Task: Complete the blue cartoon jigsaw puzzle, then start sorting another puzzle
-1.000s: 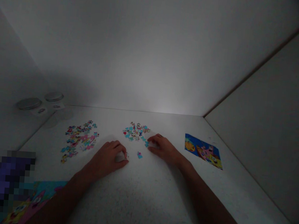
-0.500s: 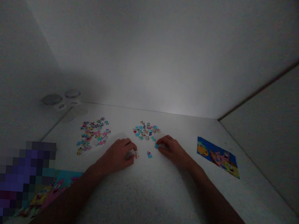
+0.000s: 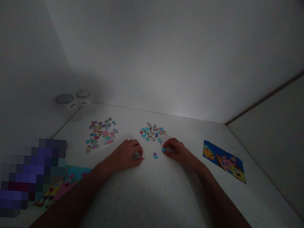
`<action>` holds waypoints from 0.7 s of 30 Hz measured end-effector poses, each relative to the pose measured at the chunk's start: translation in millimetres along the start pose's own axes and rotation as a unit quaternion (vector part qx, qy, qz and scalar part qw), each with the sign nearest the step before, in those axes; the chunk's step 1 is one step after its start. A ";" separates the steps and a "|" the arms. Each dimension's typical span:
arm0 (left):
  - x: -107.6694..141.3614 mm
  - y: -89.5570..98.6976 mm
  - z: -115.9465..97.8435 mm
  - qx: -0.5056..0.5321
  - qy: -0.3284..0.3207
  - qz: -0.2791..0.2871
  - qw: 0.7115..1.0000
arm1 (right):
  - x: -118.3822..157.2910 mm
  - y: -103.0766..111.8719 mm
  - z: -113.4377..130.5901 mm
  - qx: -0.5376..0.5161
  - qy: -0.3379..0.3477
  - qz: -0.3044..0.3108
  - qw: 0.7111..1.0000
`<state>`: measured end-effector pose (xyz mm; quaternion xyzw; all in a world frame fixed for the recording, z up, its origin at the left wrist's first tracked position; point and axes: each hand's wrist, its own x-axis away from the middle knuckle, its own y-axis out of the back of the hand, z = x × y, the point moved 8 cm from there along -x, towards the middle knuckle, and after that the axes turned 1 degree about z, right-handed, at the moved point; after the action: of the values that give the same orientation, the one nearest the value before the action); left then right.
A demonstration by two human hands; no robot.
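Note:
On the pale table my left hand (image 3: 128, 154) is curled, its thumb and fingertips around a small pinkish puzzle piece (image 3: 143, 158). My right hand (image 3: 176, 151) pinches a light blue puzzle piece (image 3: 163, 149) at its fingertips. Between the two hands lies a small blue and pink piece (image 3: 155, 155), touched by neither. Just beyond them is a loose pile of mostly light blue and white pieces (image 3: 150, 132). A larger spread of multicoloured pieces (image 3: 102, 133) lies to the left, past my left hand.
Two clear jars with silver lids (image 3: 64, 99) stand at the back left. A blue cartoon picture (image 3: 225, 161) lies at the right. Another cartoon picture (image 3: 70, 181) is partly under my left forearm. White walls border the table.
The view has shifted, so most things appear slightly further right. The piece at my left hand is now more covered by the fingertips. My right hand still has the light blue piece.

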<state>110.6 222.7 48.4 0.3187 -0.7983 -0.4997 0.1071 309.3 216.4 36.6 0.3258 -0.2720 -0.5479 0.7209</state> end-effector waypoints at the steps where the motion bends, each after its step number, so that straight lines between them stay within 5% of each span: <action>1: 0.4 0.8 -1.0 0.002 -0.002 0.001 1.000 | 0.3 0.2 -1.4 -0.009 -0.005 0.001 1.000; 11: 0.5 1.1 -3.7 0.009 -0.013 0.014 1.000 | -2.0 -14.6 -9.7 -0.256 -0.023 0.039 0.966; 21: -2.7 -5.6 4.8 0.003 -0.015 -0.018 1.000 | -3.1 -9.8 -12.0 -0.261 -0.039 0.004 0.964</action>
<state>112.6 226.2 41.6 0.3258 -0.7956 -0.5037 0.0850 311.5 219.6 21.3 0.1032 -0.1489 -0.6094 0.7719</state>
